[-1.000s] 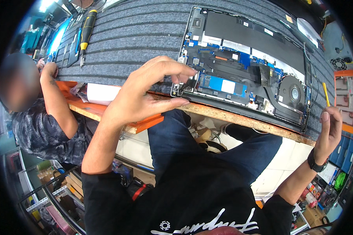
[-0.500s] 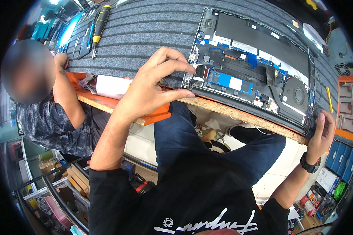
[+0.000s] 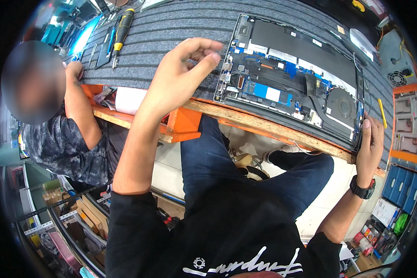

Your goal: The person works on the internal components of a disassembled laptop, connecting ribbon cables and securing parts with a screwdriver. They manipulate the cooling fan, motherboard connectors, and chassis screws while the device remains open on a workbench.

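Note:
An opened laptop (image 3: 282, 74) lies at the table's near edge, its inside showing: a black battery (image 3: 306, 46), a round fan (image 3: 342, 103) and blue circuit board parts. Beside its upper left edge is my left hand (image 3: 178, 74), fingers bent, thumb and forefinger apart with nothing between them. My right hand (image 3: 370, 143) rests against the lower right corner of the laptop, fingers fairly straight along its side; it grips nothing that I can see. A black watch (image 3: 362, 187) is on my right wrist.
A yellow-and-black screwdriver (image 3: 123, 32) lies on the ribbed grey mat (image 3: 180, 28), left of the laptop. A yellow pry tool (image 3: 382, 113) is at the right. Another person's arm (image 3: 82, 111) reaches to the table at the left. An orange drawer (image 3: 183, 123) juts out below the table edge.
My left hand has lifted off the laptop's near left corner and moved up and left. My right hand has come in against the laptop's right side. The view has shifted slightly.

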